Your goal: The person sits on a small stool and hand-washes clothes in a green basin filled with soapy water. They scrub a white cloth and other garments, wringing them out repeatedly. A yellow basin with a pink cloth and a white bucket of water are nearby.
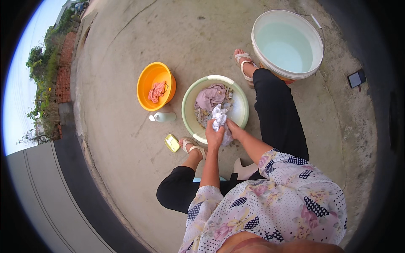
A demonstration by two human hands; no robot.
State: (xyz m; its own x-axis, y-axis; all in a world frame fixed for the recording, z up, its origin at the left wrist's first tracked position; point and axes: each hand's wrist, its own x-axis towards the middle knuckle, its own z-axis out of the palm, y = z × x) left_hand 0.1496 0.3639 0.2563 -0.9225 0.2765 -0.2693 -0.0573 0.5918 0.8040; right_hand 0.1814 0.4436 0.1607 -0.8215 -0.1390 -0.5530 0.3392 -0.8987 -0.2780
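A bunched white cloth [219, 114] is gripped between my two hands, over the near edge of a pale green plastic basin [187, 121]. My left hand [215, 134] closes around it from the left. From the right, my right hand [233, 129] presses on the same cloth, its fingers partly hidden behind the folds. Part of the cloth hangs below my hands, across the basin's rim. Inside the basin lie a mauve garment [210, 96] and a patterned cloth [202, 117], with whitish, sudsy-looking water at the right.
An orange basin [172, 91] holding a coral cloth [157, 91] stands left, beside a pump bottle [166, 117]. A yellow soap dish [172, 143] lies near my left foot. A large white bucket of water [286, 47] stands beyond my right foot. A dark flat device [356, 78] rests far right.
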